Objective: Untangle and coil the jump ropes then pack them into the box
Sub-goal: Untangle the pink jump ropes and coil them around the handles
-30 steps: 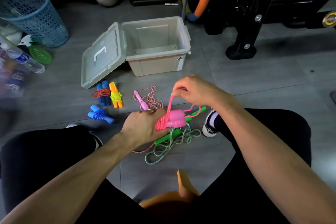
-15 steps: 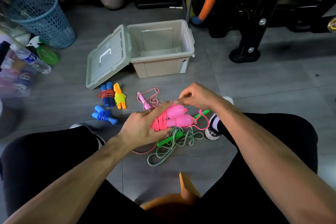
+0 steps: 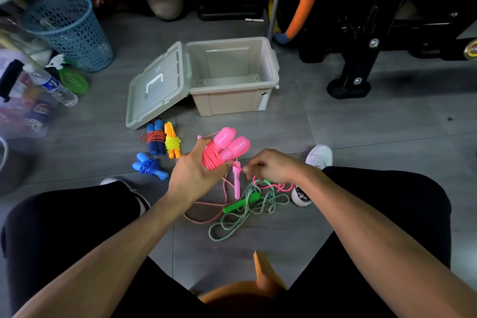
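Ropes: six total. Three coiled on floor: dark blue (image 3: 155, 140), orange (image 3: 172, 142), light blue (image 3: 149, 166). One pink (image 3: 224, 152) in hand. Two loose: green (image 3: 247, 208), pink-white (image 3: 236, 183). One box (image 3: 233, 97), one lid (image 3: 157, 85). One basket (image 3: 68, 31), one bottle (image 3: 53, 86). Two hands, two shoes.

A home gym or storage corner: grey tiled floor (image 3: 361, 121), black exercise machine (image 3: 366, 33), blue laundry basket (image 3: 69, 31).

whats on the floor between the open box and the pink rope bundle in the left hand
Head view: bare grey floor lies between the box and the pink rope bundle held by the left hand.
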